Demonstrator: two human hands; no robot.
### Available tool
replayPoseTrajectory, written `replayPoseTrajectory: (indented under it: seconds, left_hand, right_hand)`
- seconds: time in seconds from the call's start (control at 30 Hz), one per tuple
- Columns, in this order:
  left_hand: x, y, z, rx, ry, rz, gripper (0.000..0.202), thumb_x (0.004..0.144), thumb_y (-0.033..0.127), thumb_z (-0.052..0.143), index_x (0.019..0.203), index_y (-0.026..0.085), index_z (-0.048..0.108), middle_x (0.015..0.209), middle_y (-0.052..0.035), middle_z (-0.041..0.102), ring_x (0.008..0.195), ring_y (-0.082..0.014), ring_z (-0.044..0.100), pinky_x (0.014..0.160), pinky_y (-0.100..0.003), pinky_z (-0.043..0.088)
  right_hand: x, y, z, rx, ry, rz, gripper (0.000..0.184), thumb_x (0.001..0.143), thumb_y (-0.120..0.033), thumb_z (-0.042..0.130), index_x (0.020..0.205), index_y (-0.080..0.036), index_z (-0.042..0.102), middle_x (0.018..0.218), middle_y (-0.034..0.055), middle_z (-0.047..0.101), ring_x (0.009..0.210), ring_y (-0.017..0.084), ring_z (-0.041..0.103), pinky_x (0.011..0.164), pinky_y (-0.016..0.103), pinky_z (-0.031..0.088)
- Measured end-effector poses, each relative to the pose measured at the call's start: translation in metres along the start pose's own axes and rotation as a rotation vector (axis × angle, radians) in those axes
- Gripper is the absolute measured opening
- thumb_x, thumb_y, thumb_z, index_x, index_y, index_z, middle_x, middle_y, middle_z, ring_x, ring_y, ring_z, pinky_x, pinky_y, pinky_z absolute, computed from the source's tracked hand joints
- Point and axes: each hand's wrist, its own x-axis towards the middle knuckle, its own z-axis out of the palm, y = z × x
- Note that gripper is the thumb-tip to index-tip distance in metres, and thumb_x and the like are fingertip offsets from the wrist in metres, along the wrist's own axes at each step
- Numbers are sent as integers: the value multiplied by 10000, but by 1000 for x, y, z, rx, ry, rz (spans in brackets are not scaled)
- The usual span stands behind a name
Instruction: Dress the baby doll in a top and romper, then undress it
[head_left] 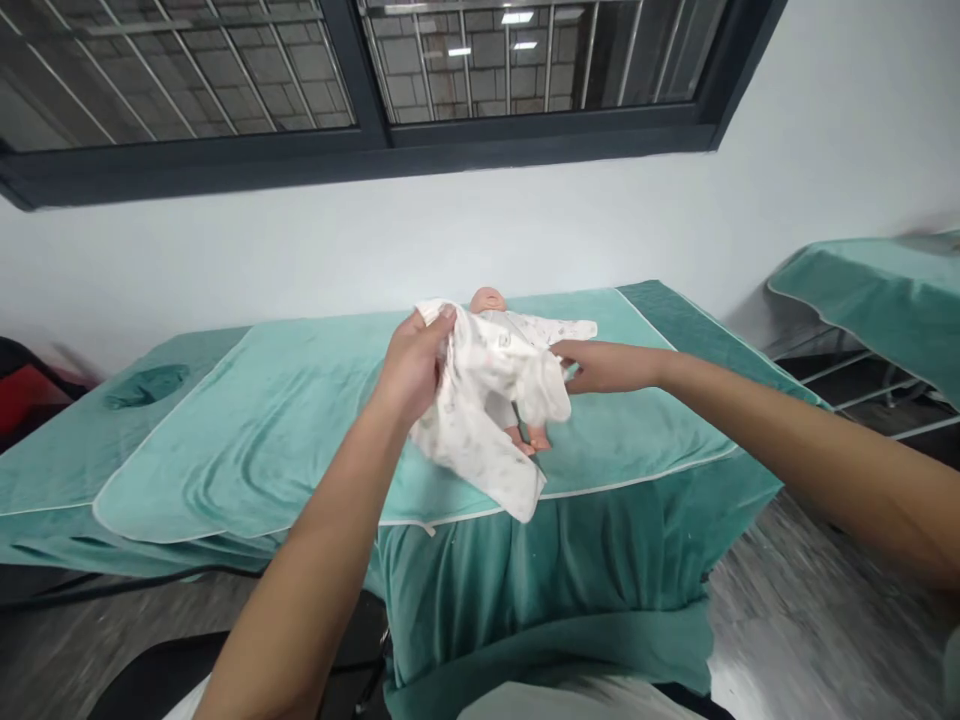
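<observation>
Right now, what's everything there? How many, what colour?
Doll: 1, pinkish, on near bed
Garment: 1, white, in left hand
Patterned top: 1, white, below doll's head
Near bed: 1, green covers, middle
Second bed: 1, green cover, right edge
Window: 1, dark frame, top
Bars: several, silvery, behind glass
Wall: 1, white, behind beds
Floor: 1, grey, bottom
Red-and-black thing: 1, left edge
Dark thing: 1, black, bottom left
Left hand: 1, bare, gripping garment
Right hand: 1, bare, at garment's edge
</observation>
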Motion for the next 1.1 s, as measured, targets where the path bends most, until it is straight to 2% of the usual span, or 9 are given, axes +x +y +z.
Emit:
replayPoseTrajectory:
  seconds: [0.1,0.17,0.27,0.4,0.57,0.7,0.83,0.97,1.1]
  left_hand:
    - [5,23,12,222,-127,-51,343,764,468,807,795,164,650,692,-10,655,677,-161,649,606,-243,495]
    - [5,37,24,340,-229,-66,364,769,490,800,778,164,640,668,-11,628,645,-153,621,569,-240,458]
    - [3,55,39,455,-353,-76,442,808,574,738,710,166,599,617,-8,567,591,-133,569,533,-235,398]
    - [-7,65,49,550,-418,-90,543,859,676,607,675,166,583,616,-19,552,603,-132,551,541,-239,373]
    - [-19,47,52,705,-538,-146,609,845,752,539,721,162,624,693,-37,611,681,-142,550,567,-238,386]
    - [-19,22,46,716,-660,-150,565,808,703,640,616,178,560,601,2,492,562,-106,429,503,-248,293]
    - [-13,1,29,629,-690,-215,403,731,537,810,639,197,614,548,24,459,471,-93,356,473,-270,226]
    - [-10,-16,13,485,-725,-341,272,724,425,838,812,189,736,756,-43,692,675,-189,620,621,-295,438]
    - [-8,-27,6,222,-516,-323,367,736,396,838,1009,179,726,960,-61,737,886,-222,682,772,-304,501]
  right_hand:
    - [12,-22,0,-40,164,-65,636,732,-340,802,1330,-282,595,1440,85,548,1227,294,591,936,415,560]
    - [22,-45,-1,-3,245,-164,775,709,-350,827,1411,-300,502,1535,80,437,1326,306,511,1019,463,518]
    - [34,-76,-1,46,281,-269,692,733,-378,809,1350,-261,521,1400,76,529,1269,286,531,1032,475,492]
    - [34,-91,3,21,330,-201,565,722,-414,816,1180,-207,558,1117,44,609,1010,226,591,866,395,516]
    - [22,-80,4,-151,106,4,451,693,-447,832,955,-200,558,875,2,598,790,169,535,673,287,400]
    - [17,-63,7,-238,-33,99,374,707,-414,812,817,-210,518,758,-24,535,666,125,428,601,268,282]
    - [17,-47,9,-183,27,159,368,697,-377,822,784,-217,502,712,-41,470,630,111,362,583,273,233]
    - [19,-38,7,-54,138,100,395,711,-441,828,728,-208,509,691,-38,446,640,112,369,588,270,249]
    - [20,-22,13,258,357,45,390,799,-521,762,762,-209,531,743,-17,526,669,124,453,594,260,322]
